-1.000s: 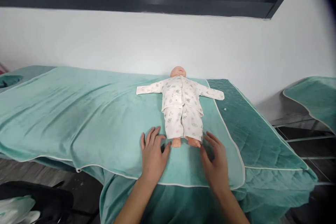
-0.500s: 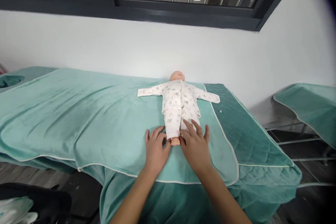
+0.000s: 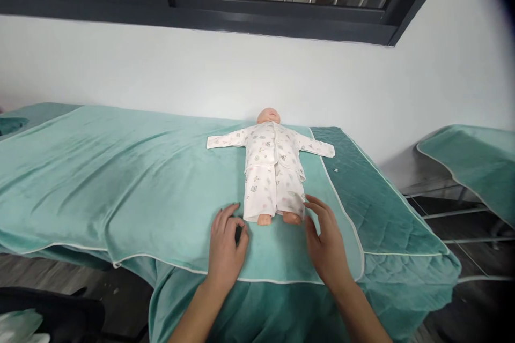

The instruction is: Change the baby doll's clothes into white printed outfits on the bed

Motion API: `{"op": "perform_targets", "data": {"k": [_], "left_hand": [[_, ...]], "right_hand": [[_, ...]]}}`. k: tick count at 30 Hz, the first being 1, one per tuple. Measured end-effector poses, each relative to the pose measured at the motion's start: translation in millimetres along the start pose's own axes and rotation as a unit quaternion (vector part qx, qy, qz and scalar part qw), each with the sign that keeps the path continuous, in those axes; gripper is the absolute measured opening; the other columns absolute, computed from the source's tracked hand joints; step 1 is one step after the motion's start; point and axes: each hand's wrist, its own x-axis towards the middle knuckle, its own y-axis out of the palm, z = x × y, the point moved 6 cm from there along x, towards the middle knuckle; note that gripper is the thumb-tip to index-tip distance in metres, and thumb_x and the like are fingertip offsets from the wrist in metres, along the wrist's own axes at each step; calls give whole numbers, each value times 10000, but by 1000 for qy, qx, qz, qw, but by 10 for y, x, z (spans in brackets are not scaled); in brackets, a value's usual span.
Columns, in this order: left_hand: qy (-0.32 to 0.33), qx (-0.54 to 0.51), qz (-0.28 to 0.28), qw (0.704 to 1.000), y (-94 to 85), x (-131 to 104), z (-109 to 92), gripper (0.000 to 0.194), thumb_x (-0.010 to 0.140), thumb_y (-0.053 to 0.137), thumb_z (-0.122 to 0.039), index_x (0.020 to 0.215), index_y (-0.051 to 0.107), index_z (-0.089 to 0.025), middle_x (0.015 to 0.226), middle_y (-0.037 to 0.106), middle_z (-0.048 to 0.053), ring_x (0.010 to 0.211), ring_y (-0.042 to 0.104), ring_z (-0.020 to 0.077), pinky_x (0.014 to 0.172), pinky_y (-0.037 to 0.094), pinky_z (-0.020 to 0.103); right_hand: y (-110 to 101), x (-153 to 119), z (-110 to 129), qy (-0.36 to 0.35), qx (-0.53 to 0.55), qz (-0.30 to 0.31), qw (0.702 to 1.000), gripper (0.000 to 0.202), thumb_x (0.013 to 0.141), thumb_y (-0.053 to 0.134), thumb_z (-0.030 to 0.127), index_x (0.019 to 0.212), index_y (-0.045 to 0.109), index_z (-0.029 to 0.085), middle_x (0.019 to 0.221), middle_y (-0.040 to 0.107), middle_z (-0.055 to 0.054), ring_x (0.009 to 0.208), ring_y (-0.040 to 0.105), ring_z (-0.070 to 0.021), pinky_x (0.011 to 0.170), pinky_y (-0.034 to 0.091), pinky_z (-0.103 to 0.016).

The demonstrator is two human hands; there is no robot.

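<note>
On its back on the green bed lies a baby doll [image 3: 269, 115], head toward the wall. It wears a white printed jacket [image 3: 263, 144] with both sleeves stretched out sideways, and matching trousers [image 3: 260, 193]. Both feet [image 3: 264, 220] stick out a little below the trouser hems. My left hand [image 3: 229, 241] is beside the left trouser leg, fingers curved and apart from the cloth, with nothing visible in it. By the right trouser hem is my right hand [image 3: 325, 238], its fingers spread; whether the fingertips touch the cloth I cannot tell.
A light green blanket [image 3: 161, 182] covers most of the bed, over a darker quilted cover [image 3: 374, 203] on the right. Behind are a white wall [image 3: 201, 72] and a barred window. A black chair [image 3: 60, 305] stands lower left, another bed [image 3: 475, 161] at right.
My right hand has moved right, from between the legs to the outer hem. My left hand has drawn back left from the trouser hem. Both feet now show.
</note>
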Motion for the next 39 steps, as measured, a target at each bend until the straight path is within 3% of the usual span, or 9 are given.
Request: {"op": "perform_targets", "data": {"k": [5,9,13,19,26,31,36,38,39], "left_hand": [[65,6,-35,997,-32,103,-450,203,908,500,-137,1086,550,-222,1408,500,119,1364,429,264,1088,430,493],[104,72,23,992,149,342,-883,193,906,523,-202,1086,592,-210,1452,489,125,1433,343,326,1125,373,577],[95,137,51,985,365,523,-1039,244,879,519,-148,1097,623,-186,1435,509,164,1428,355,367,1109,353,645],[69,155,63,984,515,619,-943,227,882,497,-110,1042,649,-164,1394,547,156,1400,392,373,1101,372,616],[123,88,34,988,364,477,-1043,151,910,506,-181,996,629,-200,1342,596,89,1369,433,313,1147,340,575],[123,78,29,989,317,379,-998,165,901,495,-144,1003,616,-192,1369,571,100,1390,411,311,1140,373,563],[189,66,32,979,-2,-213,-716,256,851,508,-74,1073,595,-167,1458,490,133,1399,395,307,1143,385,554],[214,63,21,975,-215,-606,-428,287,829,512,-57,1085,584,-165,1403,538,135,1365,437,297,1114,424,533],[197,77,15,977,-328,-792,-211,331,817,498,-24,1104,578,-169,1372,562,130,1351,456,282,1098,446,506]], "right_hand": [[67,-35,-419,89,4,14,996,340,895,555,294,1226,530,217,1199,596,-113,1101,574,-258,937,499,-462],[180,-32,-421,64,0,28,998,325,883,615,374,1158,561,210,1097,602,-91,971,577,-229,851,508,-400],[208,-61,-410,56,-8,-2,998,197,918,567,359,1054,589,219,993,608,-59,902,571,-213,805,489,-371],[211,-115,-464,78,17,-25,997,135,949,530,328,973,608,221,923,618,-33,852,573,-191,779,457,-331],[176,-203,-477,79,78,-24,993,107,946,548,319,906,583,225,856,597,-8,801,560,-177,752,452,-317],[171,-222,-474,46,41,-35,997,78,948,540,294,951,579,226,919,597,-32,867,567,-196,783,460,-349],[91,-541,-426,32,-6,-58,998,264,929,566,357,1137,576,196,1072,603,-110,1002,582,-268,874,486,-458],[36,-752,-335,34,-45,-80,995,332,888,619,436,1101,613,182,1088,607,-135,1019,584,-314,881,492,-509],[88,-848,-301,57,-48,-28,997,327,892,627,427,1123,617,195,1134,611,-132,1066,583,-316,901,500,-508]]}}
